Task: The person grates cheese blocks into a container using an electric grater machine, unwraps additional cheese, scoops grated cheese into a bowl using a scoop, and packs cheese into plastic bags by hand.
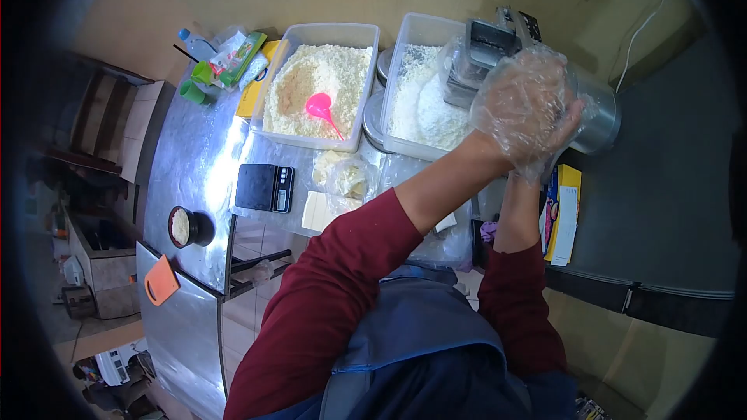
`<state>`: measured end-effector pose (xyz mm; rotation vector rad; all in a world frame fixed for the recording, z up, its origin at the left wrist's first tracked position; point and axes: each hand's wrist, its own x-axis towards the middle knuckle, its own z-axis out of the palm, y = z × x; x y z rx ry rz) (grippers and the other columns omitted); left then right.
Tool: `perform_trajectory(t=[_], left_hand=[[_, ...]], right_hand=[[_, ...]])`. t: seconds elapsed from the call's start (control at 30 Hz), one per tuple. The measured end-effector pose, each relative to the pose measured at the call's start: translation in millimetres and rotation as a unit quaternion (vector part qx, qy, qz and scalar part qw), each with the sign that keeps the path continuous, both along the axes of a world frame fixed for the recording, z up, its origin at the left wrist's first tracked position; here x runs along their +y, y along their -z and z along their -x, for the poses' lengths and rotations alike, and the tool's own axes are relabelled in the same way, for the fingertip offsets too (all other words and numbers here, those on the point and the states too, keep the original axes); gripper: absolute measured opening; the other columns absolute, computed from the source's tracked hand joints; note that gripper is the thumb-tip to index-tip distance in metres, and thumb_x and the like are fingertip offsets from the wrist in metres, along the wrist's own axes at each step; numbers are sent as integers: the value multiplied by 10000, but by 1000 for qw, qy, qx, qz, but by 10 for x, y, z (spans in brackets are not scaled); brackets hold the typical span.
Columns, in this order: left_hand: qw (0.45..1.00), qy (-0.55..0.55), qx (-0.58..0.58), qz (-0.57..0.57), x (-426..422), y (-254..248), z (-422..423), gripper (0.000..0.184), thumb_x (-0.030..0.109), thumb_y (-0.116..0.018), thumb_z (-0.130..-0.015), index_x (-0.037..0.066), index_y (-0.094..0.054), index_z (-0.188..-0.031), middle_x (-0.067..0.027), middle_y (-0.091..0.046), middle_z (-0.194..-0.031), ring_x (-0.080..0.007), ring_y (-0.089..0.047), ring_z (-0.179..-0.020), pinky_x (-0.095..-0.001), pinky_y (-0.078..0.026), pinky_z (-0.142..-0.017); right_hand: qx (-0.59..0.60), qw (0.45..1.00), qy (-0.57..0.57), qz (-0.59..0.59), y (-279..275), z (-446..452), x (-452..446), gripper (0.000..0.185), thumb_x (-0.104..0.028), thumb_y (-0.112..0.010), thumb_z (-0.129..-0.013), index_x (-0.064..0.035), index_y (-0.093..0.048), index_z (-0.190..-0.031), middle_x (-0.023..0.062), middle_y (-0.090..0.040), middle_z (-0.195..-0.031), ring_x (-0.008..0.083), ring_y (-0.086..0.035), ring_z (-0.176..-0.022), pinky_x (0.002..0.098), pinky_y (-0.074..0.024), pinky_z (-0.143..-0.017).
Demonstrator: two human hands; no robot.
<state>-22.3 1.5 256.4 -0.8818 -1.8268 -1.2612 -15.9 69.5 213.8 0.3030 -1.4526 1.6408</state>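
Observation:
My left hand (pixel 529 85), in a loose clear plastic glove, is raised beside a metal grinding machine (pixel 492 40). Its fingers look stretched out, though creased plastic blurs their outline. My right forearm reaches up beneath it, and my right hand (pixel 531 162) is mostly covered by the left hand and the plastic; its fingers cannot be made out. The machine's metal chute hangs over a clear tub (pixel 398 144) containing white crumbly stuff (pixel 440 113). Behind my hands shows the machine's silver cylinder (pixel 603 118).
A second tub (pixel 299 138) holds cream crumbs and a pink scoop (pixel 319 106). Nearer are a black scale (pixel 263 187), pale blocks (pixel 315 211) and a plastic bag (pixel 346 179). Left are a dark bowl (pixel 204 227), an orange board (pixel 161 280) and green cups (pixel 193 92). A yellow box (pixel 566 214) stands right.

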Motion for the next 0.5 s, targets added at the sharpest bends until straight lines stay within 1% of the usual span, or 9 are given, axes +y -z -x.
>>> perform_trajectory(t=[0.07, 0.17, 0.4, 0.47, 0.5], left_hand=[[1000, 11, -5, 12, -6, 0, 2, 159, 225, -656, -795, 89, -666, -712, -126, -637, -938, -321, -600, -970, -422, -470, -843], [1000, 15, -16, 0, -28, -9, -27, 163, 242, -664, -780, 88, -664, -726, -128, -642, -967, -325, -600, -958, -419, -476, -827], [999, -6, -37, -17, 6, 39, -54, 220, 284, -678, -757, 64, -663, -771, -128, -645, -1021, -330, -599, -984, -415, -482, -830], [998, 13, -47, -41, 14, 48, -47, 253, 292, -673, -762, 54, -667, -847, -138, -639, -1048, -337, -592, -1008, -418, -475, -857], [998, 13, -46, -44, 15, 57, -56, 253, 292, -673, -762, 54, -667, -847, -138, -639, -1048, -337, -592, -1008, -418, -475, -857]], right_hand=[[2, 1000, 5, -2, 1, -14, 2, 330, -283, -354, -984, -51, -524, -821, 95, -557, -837, 226, -550, -879, 401, -406, -917], [2, 1000, 15, -5, 23, -32, -11, 334, -281, -351, -984, -51, -522, -812, 95, -556, -831, 227, -550, -878, 405, -405, -920], [-3, 999, 36, -18, 81, -116, -104, 343, -276, -346, -983, -51, -517, -791, 98, -554, -818, 230, -550, -877, 413, -403, -928], [-3, 999, 39, -22, 89, -127, -131, 345, -275, -344, -983, -51, -516, -785, 98, -554, -814, 231, -550, -876, 416, -402, -930], [-3, 999, 40, -25, 100, -131, -135, 347, -275, -343, -983, -51, -515, -782, 98, -553, -812, 231, -550, -876, 417, -402, -931]])
